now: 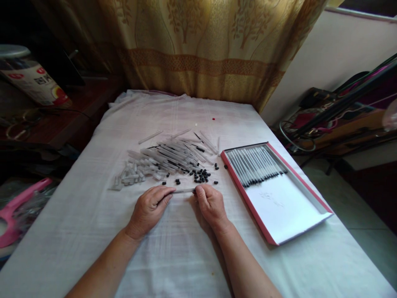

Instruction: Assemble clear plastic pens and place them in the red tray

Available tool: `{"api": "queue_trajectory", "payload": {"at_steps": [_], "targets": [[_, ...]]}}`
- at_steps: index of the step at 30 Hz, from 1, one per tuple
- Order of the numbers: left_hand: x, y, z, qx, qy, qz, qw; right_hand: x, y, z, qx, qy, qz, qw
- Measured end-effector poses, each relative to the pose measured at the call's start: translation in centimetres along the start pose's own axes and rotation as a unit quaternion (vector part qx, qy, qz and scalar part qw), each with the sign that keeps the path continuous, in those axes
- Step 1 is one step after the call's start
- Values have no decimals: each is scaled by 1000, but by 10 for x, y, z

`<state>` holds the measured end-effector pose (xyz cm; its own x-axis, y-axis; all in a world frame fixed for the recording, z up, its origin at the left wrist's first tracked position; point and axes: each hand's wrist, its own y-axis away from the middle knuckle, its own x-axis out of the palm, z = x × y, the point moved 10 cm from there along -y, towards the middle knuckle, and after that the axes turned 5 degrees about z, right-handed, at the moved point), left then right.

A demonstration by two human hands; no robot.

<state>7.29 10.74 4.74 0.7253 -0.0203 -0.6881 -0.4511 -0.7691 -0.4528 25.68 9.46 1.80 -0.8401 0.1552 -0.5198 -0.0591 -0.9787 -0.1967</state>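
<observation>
Held level between my two hands is a slim clear pen (183,191) with a dark end at the right. My left hand (150,211) pinches its left end, and my right hand (211,205) grips the right end, thumb on top. My fingers hide both tips. Just beyond lies a heap of clear pen barrels (173,154) mixed with thin dark refills. Small black plugs (202,176) are scattered in front of the heap, close to my right hand. Clear pen caps (132,171) are piled at its left.
A shallow red-edged box (273,215) at the right holds a row of pens (256,163) with black ends. Tiny red (214,119) and white pieces (196,124) lie farther back. A white cloth covers the table (93,231). A curtain (201,49) hangs behind; a jar (34,78) stands left.
</observation>
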Motion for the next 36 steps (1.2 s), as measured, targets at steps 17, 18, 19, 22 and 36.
{"api": "queue_trajectory", "payload": {"at_steps": [17,18,19,22,36], "targets": [[2,1,5,-23,2,10,1000,1,3,-10,12,-129,8,992],[2,1,6,-25,1,11,1000,1,3,-10,12,-125,9,992],[2,0,6,-26,0,12,1000,2,3,-10,15,-121,12,993],[3,0,6,-31,-2,17,999,3,3,-13,31,-112,22,993],[-1,-1,9,-56,-70,16,996,-13,0,-25,85,-248,-44,964]]}}
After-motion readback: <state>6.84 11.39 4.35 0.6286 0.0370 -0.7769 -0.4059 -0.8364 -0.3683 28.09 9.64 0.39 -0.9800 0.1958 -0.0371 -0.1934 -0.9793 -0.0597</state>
